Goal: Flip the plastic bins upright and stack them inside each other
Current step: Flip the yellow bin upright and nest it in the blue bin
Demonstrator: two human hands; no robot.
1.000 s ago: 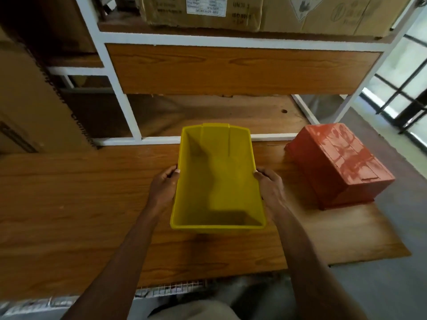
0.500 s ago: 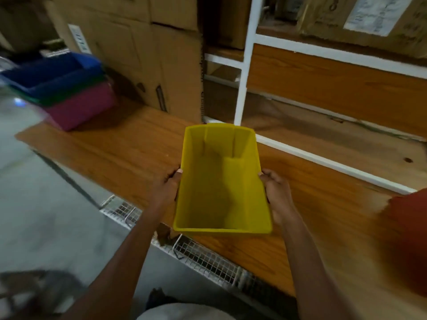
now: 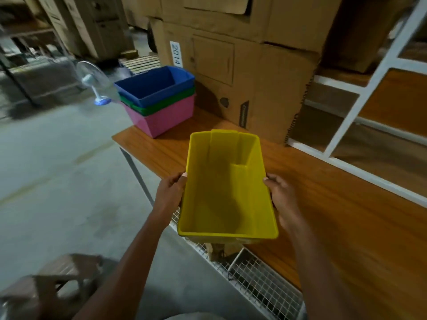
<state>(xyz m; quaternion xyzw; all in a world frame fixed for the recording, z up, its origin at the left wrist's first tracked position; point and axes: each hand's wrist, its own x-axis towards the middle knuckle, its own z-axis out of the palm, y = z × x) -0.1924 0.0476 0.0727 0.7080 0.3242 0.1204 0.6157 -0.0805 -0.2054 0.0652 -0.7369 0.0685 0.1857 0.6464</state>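
An upright, empty yellow bin (image 3: 227,188) is held in the air over the near edge of the wooden table (image 3: 346,218). My left hand (image 3: 169,192) grips its left rim and my right hand (image 3: 280,195) grips its right rim. At the table's far left corner stands a nested stack: a blue bin (image 3: 154,85) inside a green bin (image 3: 161,101) inside a pink bin (image 3: 166,117), all upright. The stack is well apart from the yellow bin, further away and to the left.
Large cardboard boxes (image 3: 242,72) stand on the table behind the stack. White shelving (image 3: 360,93) with wooden boards runs along the right. A wire mesh tray (image 3: 258,278) hangs below the table's front edge. A fan (image 3: 92,82) stands on the concrete floor, and a brown stool (image 3: 53,280) at lower left.
The view has swung left with the yellow bin still in both hands. The red upside-down bin has left the view, and the blue-green-pink stack has come closer.
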